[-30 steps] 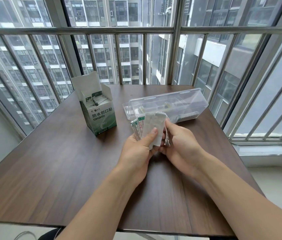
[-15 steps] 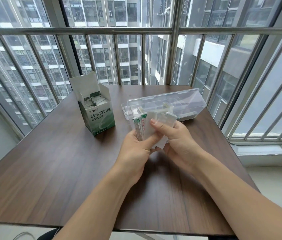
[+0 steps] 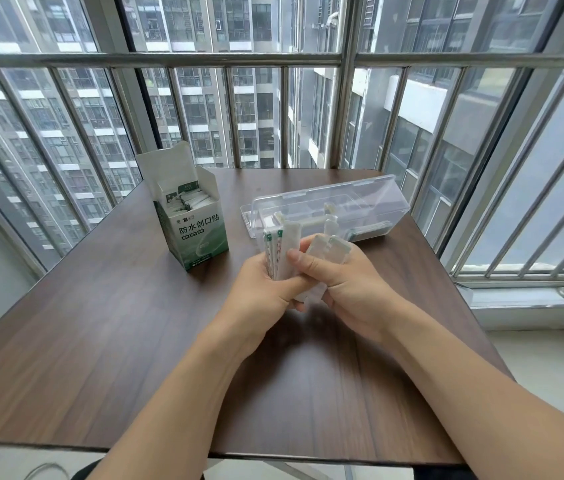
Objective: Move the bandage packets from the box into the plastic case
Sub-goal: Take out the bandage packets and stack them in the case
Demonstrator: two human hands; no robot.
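Note:
A green and white bandage box (image 3: 194, 226) stands open at the table's back left, with several packets (image 3: 187, 199) showing inside. To its right lies the clear plastic case (image 3: 339, 206), its lid up. In front of the case my left hand (image 3: 263, 289) grips an upright stack of bandage packets (image 3: 278, 249). My right hand (image 3: 346, 282) is closed on a few separate white packets (image 3: 331, 250), pulled a little to the right of the stack; its thumb still touches the stack.
The dark wooden table (image 3: 100, 341) ends close behind the box and case at a metal window railing (image 3: 343, 58). To the right the table edge drops to a window sill (image 3: 530, 299) and floor.
My right hand has peeled a few packets off the front of the stack and drawn them rightward. The left hand keeps the rest upright, almost where it was.

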